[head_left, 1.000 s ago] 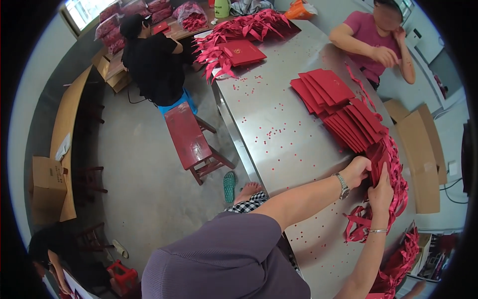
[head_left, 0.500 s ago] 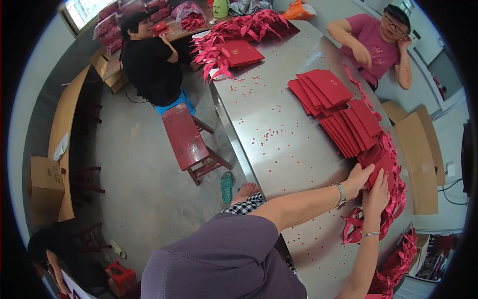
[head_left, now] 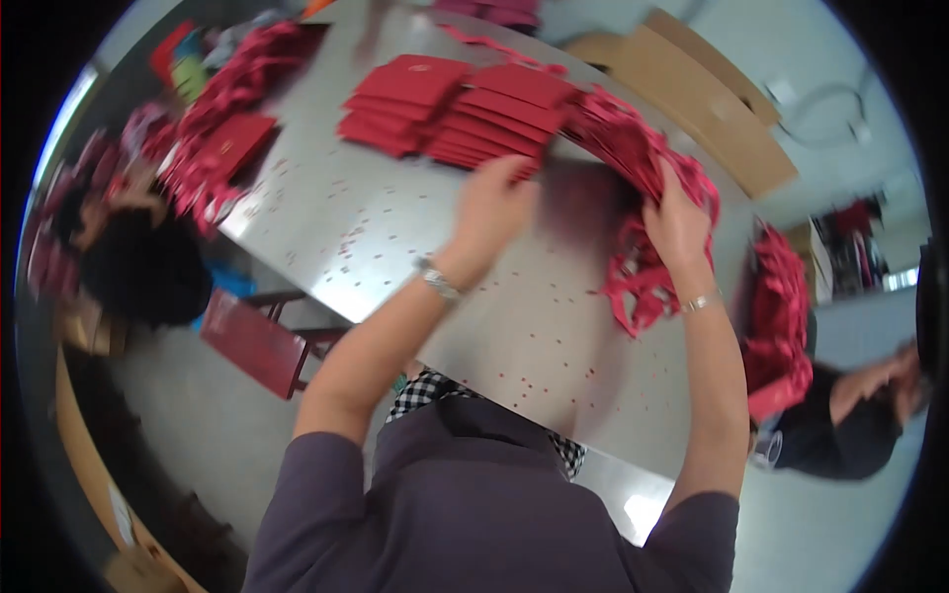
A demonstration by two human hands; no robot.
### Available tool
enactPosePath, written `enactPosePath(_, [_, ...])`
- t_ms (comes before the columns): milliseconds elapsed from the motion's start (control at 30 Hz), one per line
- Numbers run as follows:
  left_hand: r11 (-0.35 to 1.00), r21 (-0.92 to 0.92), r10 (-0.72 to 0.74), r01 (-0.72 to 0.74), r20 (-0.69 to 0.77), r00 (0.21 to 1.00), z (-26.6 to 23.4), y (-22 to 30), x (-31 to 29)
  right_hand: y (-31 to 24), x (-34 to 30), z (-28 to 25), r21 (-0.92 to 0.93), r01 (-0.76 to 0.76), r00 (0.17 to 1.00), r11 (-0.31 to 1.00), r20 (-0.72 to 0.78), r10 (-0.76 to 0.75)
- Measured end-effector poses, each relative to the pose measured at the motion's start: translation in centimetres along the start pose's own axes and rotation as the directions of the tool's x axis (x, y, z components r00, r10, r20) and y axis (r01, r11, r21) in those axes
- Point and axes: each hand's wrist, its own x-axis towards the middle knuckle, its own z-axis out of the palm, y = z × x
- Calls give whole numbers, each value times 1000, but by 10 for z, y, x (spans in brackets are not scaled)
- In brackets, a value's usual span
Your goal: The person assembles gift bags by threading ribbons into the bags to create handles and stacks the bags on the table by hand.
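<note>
My right hand (head_left: 678, 219) grips the near end of a row of red paper bags with ribbon handles (head_left: 633, 148), standing packed together at the table's right side. Loose red ribbon loops (head_left: 638, 277) hang out beside that wrist. My left hand (head_left: 494, 212), blurred by motion and wearing a metal watch, is at the near edge of a fanned pile of flat red bags (head_left: 504, 114). Its fingers are too smeared to show whether they hold a bag. A second fanned pile of flat red bags (head_left: 405, 94) lies just left of it.
The metal table (head_left: 474, 336) is dotted with small red paper bits. More ribboned bags (head_left: 232, 138) lie at its far left corner. Another batch (head_left: 776, 306) is at the right, near a person in black (head_left: 850, 420). A cardboard box (head_left: 692, 99) stands behind; a red bench (head_left: 252, 341) is at left.
The view has swung to the right. My hands, together on the ribboned bags before, are now apart: the left has moved left to the fanned pile, while the right stays at the row.
</note>
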Motion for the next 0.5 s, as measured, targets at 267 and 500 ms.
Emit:
enactPosePath(267, [952, 303, -8, -41, 160, 987, -10, -21, -3, 13, -26, -33, 46, -230, 952, 972, -196, 235])
enactPosePath(500, [814, -367, -450, 451, 93, 888, -54, -9, -22, -88, -97, -50, -94, 353, 884, 931, -293, -365])
